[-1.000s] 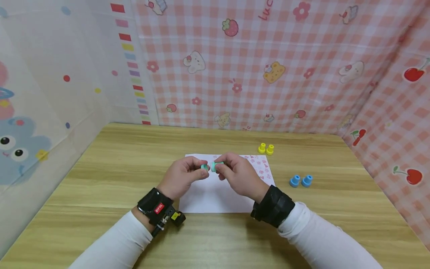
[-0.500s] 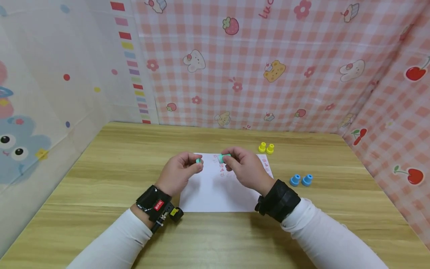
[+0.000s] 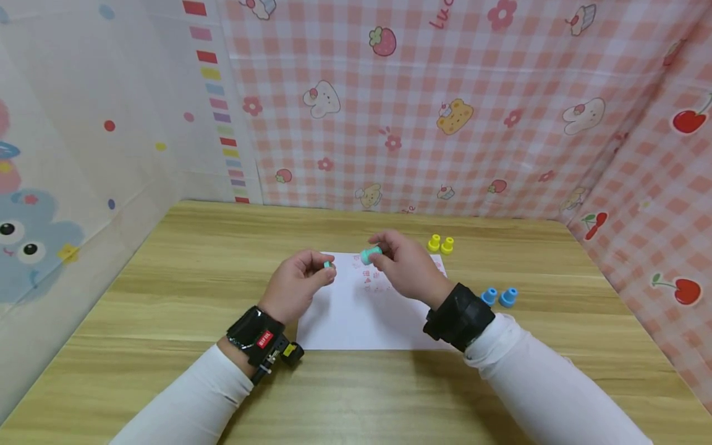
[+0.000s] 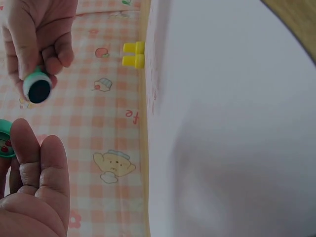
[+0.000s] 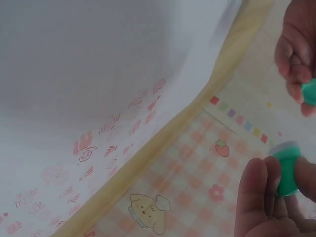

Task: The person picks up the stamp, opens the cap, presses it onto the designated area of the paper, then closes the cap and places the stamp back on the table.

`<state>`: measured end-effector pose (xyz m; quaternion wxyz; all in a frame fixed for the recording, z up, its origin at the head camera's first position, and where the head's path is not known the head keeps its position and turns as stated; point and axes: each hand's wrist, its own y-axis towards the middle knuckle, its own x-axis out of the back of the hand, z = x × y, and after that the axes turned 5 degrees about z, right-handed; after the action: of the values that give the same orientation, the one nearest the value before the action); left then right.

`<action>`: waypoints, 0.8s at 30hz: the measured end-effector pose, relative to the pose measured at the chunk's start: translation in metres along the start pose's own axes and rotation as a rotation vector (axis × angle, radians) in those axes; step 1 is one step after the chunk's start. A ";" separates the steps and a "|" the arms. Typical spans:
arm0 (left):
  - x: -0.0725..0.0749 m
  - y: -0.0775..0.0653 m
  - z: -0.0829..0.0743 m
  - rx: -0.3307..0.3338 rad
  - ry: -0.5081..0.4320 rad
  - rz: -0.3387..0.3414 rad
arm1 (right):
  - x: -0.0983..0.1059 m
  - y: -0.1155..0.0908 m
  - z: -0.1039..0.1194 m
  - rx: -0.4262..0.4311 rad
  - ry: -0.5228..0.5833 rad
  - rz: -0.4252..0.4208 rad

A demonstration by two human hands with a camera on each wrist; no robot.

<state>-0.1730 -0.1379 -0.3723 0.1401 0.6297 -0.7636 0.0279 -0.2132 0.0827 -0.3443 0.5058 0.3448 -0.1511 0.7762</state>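
My left hand (image 3: 292,287) pinches a small green stamp cap (image 3: 328,264) above the left side of a white sheet of paper (image 3: 356,327). In the left wrist view the cap (image 4: 5,138) shows a red picture on it and is partly cut off by the frame edge. A green stamp (image 3: 369,254) is held between the thumb and fingers of my right hand (image 3: 411,266), over the far part of the sheet. Its dark round face (image 4: 39,92) is uncovered and tilts downward. The stamp and cap are apart. Rows of red and pink prints (image 5: 89,153) mark the paper's far side.
Two yellow stamps (image 3: 440,244) stand upright beyond the sheet's far right corner. Two blue stamps (image 3: 508,297) stand to the right of the sheet, one partly behind my right wrist. Patterned cloth (image 3: 411,93) hangs behind the wooden table (image 3: 222,247).
My hands have drawn apart: the right moved right and away from me with the stamp, the left slightly left with the cap. The stamp's face has tipped further downward.
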 end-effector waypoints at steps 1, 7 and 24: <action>0.001 0.000 0.002 0.000 0.001 0.001 | -0.001 0.004 0.000 -0.014 -0.030 0.012; 0.004 0.001 0.005 -0.009 0.006 -0.006 | -0.011 0.028 -0.006 -0.034 -0.225 0.107; 0.004 0.002 0.007 -0.018 0.027 -0.010 | -0.035 0.059 -0.023 0.012 -0.456 0.240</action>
<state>-0.1770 -0.1433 -0.3778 0.1562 0.6320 -0.7585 0.0290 -0.2658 0.0463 -0.3784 0.3607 0.4938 -0.2964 0.7337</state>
